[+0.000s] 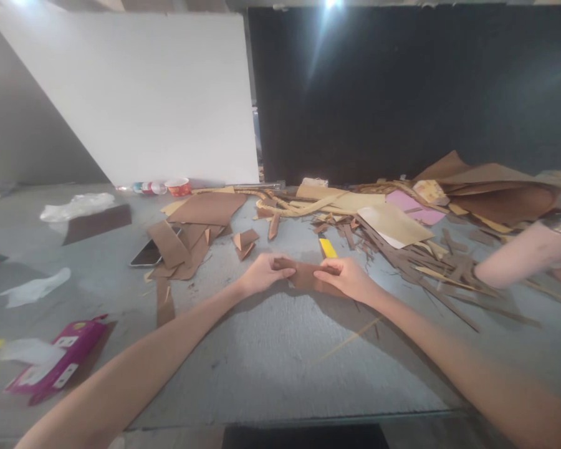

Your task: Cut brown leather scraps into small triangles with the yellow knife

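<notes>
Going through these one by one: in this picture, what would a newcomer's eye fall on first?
Probably the mid-picture pair: the left hand and right hand holding a brown piece between them, with a bright yellow object just beyond the right hand. Next, perhaps, the magenta packet at lower left and the big white panel behind the table.
</notes>
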